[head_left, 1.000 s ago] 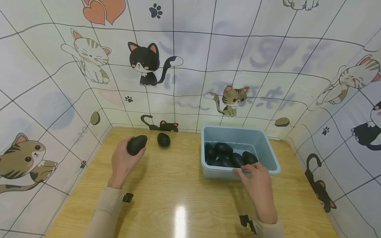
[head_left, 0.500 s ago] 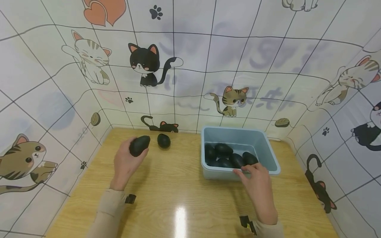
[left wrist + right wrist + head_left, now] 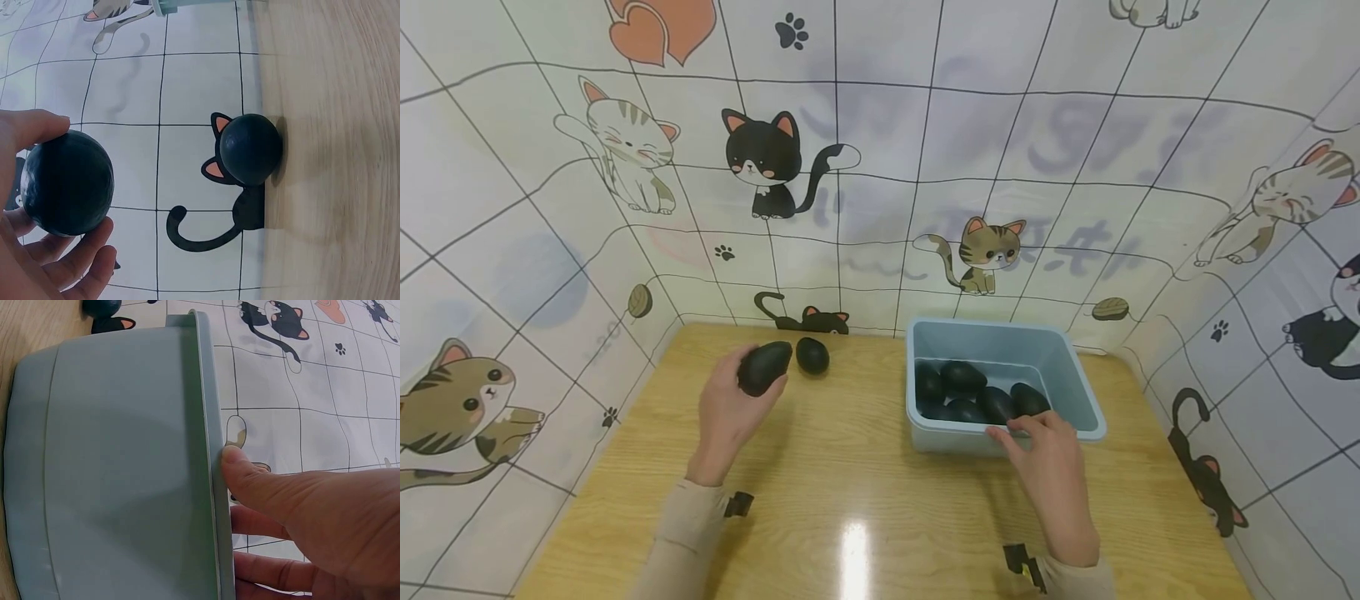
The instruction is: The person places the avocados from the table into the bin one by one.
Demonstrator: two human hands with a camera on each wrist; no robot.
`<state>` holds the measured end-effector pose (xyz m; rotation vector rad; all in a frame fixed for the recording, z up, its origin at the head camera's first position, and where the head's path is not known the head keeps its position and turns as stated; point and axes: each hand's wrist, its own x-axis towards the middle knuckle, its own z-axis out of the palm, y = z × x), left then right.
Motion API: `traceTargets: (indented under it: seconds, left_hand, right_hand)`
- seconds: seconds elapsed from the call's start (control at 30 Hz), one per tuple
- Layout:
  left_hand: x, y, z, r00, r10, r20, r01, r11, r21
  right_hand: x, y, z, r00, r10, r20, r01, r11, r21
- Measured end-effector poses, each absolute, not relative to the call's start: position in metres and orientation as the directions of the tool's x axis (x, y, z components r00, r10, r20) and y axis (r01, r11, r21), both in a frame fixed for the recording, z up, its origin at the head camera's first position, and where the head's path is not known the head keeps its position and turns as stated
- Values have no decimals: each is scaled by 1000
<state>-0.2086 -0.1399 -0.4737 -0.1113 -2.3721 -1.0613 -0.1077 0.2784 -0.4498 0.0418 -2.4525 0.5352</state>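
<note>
My left hand (image 3: 726, 417) grips a dark avocado (image 3: 764, 368) above the table's back left. In the left wrist view, thumb and fingers (image 3: 87, 256) curl around that avocado's sides. A second avocado (image 3: 812, 356) lies on the wood just right of it, close to the wall. Several more avocados (image 3: 963, 378) fill the left and front part of a light blue plastic bin (image 3: 955, 439). At the bin's front rim, my right hand (image 3: 1052, 475) pinches the edge, its thumb (image 3: 240, 465) on the rim and the other fingers reaching past it.
The wooden table (image 3: 850, 483) carries a bright glare spot near its front. White wall covering (image 3: 880, 208) with cat drawings and grid lines closes off the back and both sides. Black clips (image 3: 739, 503) sit at the wrists.
My left hand has carried its avocado slowly to the right, so that it nearly overlaps the one on the table in the head view. The right hand and the bin have stayed put.
</note>
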Motion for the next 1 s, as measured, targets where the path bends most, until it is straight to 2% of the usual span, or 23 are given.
traceTargets:
  seconds: [0.67, 1.0]
  left_hand:
    - [-205, -102, -471, -844, -61, 532, 365, 662, 655]
    - [-201, -81, -467, -875, -5, 484, 360, 660, 659]
  right_hand:
    - [-107, 277, -447, -823, 113, 556, -134, 914, -383]
    - [-107, 278, -447, -840, 121, 529, -112, 915, -387]
